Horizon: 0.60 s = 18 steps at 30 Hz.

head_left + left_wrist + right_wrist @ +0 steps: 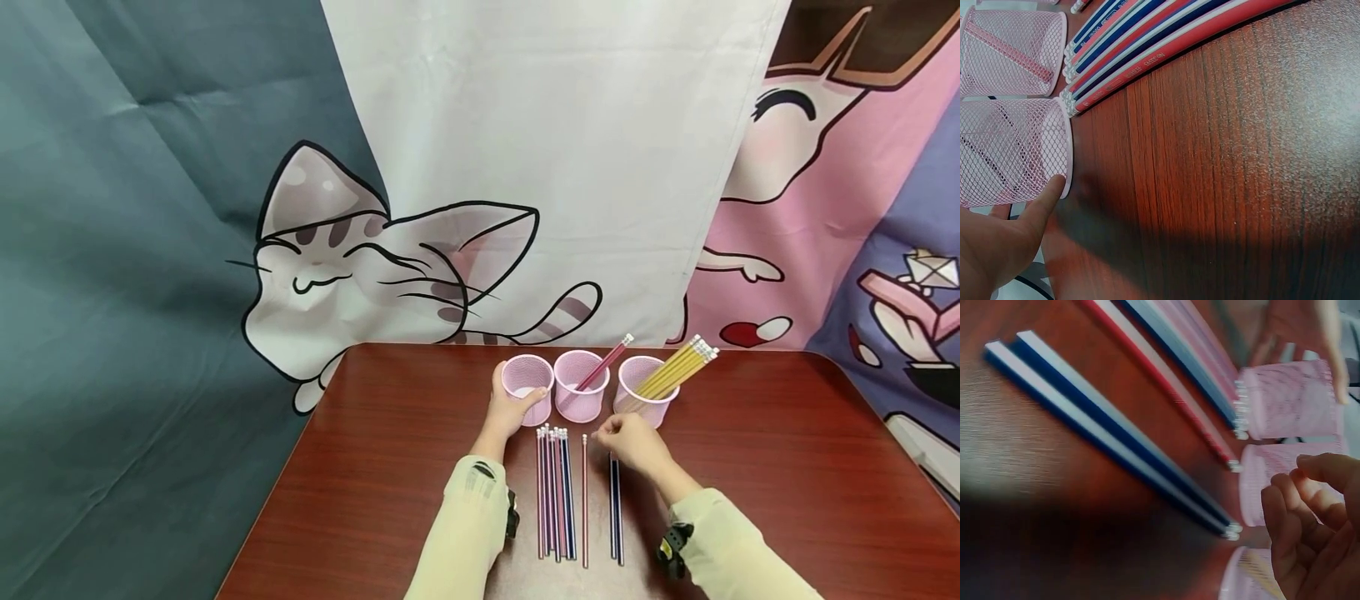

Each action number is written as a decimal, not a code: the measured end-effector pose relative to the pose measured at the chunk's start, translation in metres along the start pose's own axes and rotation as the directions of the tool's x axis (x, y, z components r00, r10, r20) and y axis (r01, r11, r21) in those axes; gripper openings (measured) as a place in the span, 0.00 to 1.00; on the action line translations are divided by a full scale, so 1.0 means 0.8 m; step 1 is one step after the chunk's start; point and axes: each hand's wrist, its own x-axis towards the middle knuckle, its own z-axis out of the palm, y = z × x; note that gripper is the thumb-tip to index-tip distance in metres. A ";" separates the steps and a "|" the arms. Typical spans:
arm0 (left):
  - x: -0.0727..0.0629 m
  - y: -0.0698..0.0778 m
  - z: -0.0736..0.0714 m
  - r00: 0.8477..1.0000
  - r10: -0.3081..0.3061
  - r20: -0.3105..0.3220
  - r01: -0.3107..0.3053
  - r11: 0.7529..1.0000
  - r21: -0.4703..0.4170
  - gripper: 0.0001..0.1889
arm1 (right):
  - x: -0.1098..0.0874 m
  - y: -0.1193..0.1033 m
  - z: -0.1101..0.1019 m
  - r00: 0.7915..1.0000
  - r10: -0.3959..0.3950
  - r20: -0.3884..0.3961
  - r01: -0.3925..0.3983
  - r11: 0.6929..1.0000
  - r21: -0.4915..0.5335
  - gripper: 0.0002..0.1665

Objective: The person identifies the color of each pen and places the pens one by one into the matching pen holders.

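My left hand (512,410) grips the leftmost pink mesh pencil cup (528,372), thumb along its near side and fingers round its far left. Nothing shows inside that cup. My right hand (636,442) hovers in front of the right cup (651,415), fingers loosely bent with a gap to the thumb and nothing between them. Below it lie two dark blue-and-white pencils (1110,434). A single red-and-white pencil (1166,387) lies to their left. Farther left is a row of several red and blue striped pencils (1147,44), eraser ends toward the cups.
The middle pink mesh cup (579,408) holds red pencils (606,364) leaning right. Several yellow pencils (677,371) lean in the right cup. The cups stand near the back edge of the brown wooden table (390,467), before a printed cloth (570,150).
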 end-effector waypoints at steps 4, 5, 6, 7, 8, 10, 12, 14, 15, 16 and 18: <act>0.000 0.000 -0.001 1.000 -0.002 0.007 0.002 1.000 -0.017 0.47 | -0.006 0.010 0.019 0.999 0.044 0.025 -0.041 0.992 -0.123 0.11; 0.000 0.000 -0.002 1.000 -0.001 0.009 0.002 1.000 -0.021 0.47 | -0.007 0.012 0.023 0.998 0.059 0.032 -0.053 0.988 -0.148 0.12; 0.000 0.000 -0.002 1.000 -0.001 0.009 0.001 1.000 -0.021 0.47 | -0.008 0.013 0.026 0.996 0.075 0.041 -0.067 0.984 -0.167 0.14; 0.000 0.000 -0.002 1.000 -0.001 0.009 0.001 1.000 -0.022 0.47 | -0.008 0.013 0.029 0.995 0.092 0.046 -0.082 0.978 -0.190 0.15; -0.001 0.000 -0.002 1.000 -0.001 0.009 0.001 1.000 -0.024 0.47 | -0.008 0.013 0.032 0.994 0.103 0.046 -0.091 0.972 -0.216 0.16; -0.001 -0.001 -0.002 1.000 0.004 0.006 -0.004 1.000 -0.020 0.47 | -0.008 0.012 0.036 0.993 0.113 0.036 -0.100 0.959 -0.264 0.18; 0.000 -0.001 -0.002 1.000 0.007 0.007 -0.007 1.000 -0.017 0.47 | -0.007 0.012 0.038 0.993 0.115 0.022 -0.104 0.951 -0.293 0.20; 0.000 -0.001 -0.001 1.000 0.007 0.007 -0.007 1.000 -0.012 0.47 | -0.005 0.011 0.040 0.992 0.127 0.010 -0.117 0.941 -0.316 0.21; 0.000 -0.001 -0.001 1.000 0.006 0.007 -0.006 1.000 -0.007 0.47 | -0.005 0.012 0.041 0.991 0.132 0.007 -0.123 0.937 -0.326 0.21; 0.000 0.000 -0.001 1.000 0.001 0.007 -0.001 1.000 -0.003 0.47 | -0.004 0.012 0.042 0.990 0.138 0.006 -0.128 0.934 -0.333 0.21; 0.000 0.000 -0.001 1.000 0.000 0.008 0.000 1.000 -0.003 0.47 | -0.004 0.013 0.043 0.989 0.150 0.008 -0.138 0.926 -0.350 0.21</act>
